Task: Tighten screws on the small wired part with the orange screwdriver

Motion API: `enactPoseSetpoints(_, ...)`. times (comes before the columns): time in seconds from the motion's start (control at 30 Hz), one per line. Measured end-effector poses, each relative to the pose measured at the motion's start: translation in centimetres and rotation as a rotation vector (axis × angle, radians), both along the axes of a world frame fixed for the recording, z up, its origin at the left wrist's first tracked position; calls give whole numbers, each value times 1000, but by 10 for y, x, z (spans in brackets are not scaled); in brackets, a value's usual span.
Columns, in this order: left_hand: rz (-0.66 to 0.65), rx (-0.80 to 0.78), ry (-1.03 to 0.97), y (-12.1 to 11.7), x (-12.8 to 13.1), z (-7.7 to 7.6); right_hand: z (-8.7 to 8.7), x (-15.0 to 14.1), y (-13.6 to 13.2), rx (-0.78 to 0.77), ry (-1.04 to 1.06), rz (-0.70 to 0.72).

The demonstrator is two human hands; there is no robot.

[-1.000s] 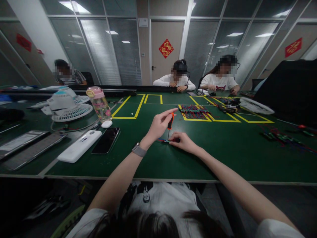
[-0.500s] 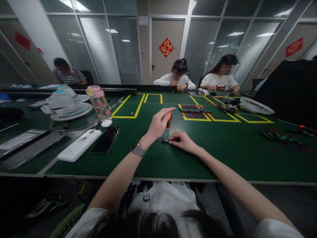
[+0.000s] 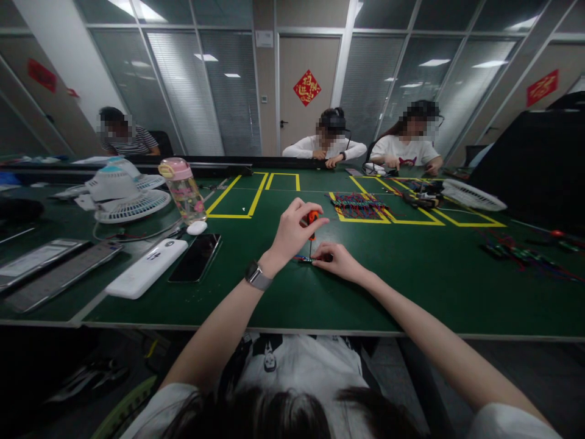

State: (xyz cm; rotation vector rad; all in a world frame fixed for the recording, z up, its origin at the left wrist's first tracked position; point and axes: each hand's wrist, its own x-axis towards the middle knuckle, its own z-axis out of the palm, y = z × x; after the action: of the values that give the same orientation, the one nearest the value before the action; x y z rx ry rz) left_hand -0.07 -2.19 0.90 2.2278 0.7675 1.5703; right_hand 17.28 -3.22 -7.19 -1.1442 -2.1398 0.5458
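Note:
An upright screwdriver (image 3: 313,217) with an orange and black handle stands near the middle of the green table. My left hand (image 3: 292,228) is curled around its handle, with the thumb and fingertips reaching past it. The blade points down onto a small circuit board (image 3: 304,260) with thin red and blue wires, lying on the table. My right hand (image 3: 338,261) pinches the right end of this board between thumb and fingers. Where exactly the tip meets the board is too small to tell.
Beyond my hands lies a bundle of wired boards (image 3: 359,206) near yellow tape lines. More wired boards (image 3: 516,251) are at the right. A black phone (image 3: 195,258), white power bank (image 3: 146,268), pink-lidded bottle (image 3: 183,192) and fan (image 3: 130,204) sit left. Several people sit opposite.
The fingers of my left hand have shifted from stretched straight to curved around the screwdriver handle. My right hand and the board stay in place.

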Motion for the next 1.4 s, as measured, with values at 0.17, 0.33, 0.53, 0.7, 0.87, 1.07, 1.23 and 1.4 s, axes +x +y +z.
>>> enactPoseSetpoints(0.17, -50, -13, 30, 1, -1, 0, 1, 0, 0, -4, -4, 11)
enactPoseSetpoints(0.33, -335, -283, -117, 7, 0, 1, 0, 0, 0, 1, -5, 11)
enactPoseSetpoints(0.53, -291, -317, -192, 8, -1, 4, -1, 1, 1, 4, -7, 8)
enactPoseSetpoints(0.7, -157, -194, -127, 6, -2, 3, -1, 1, 0, 5, -10, 4)
enactPoseSetpoints(0.87, -139, -151, -74, 0, 1, 4, 0, 0, 0, 0, -4, 3)
enactPoseSetpoints(1.07, -325, -326, -169, 2, 2, 5, 0, 1, 1, -6, -6, 18)
enactPoseSetpoints(1.23, -272, -308, -176, 6, 0, 3, 0, 1, 0, -5, -3, 14)
enactPoseSetpoints(1.4, -255, -306, -190, 5, 4, 1, 1, 1, -1, -9, -8, 9)
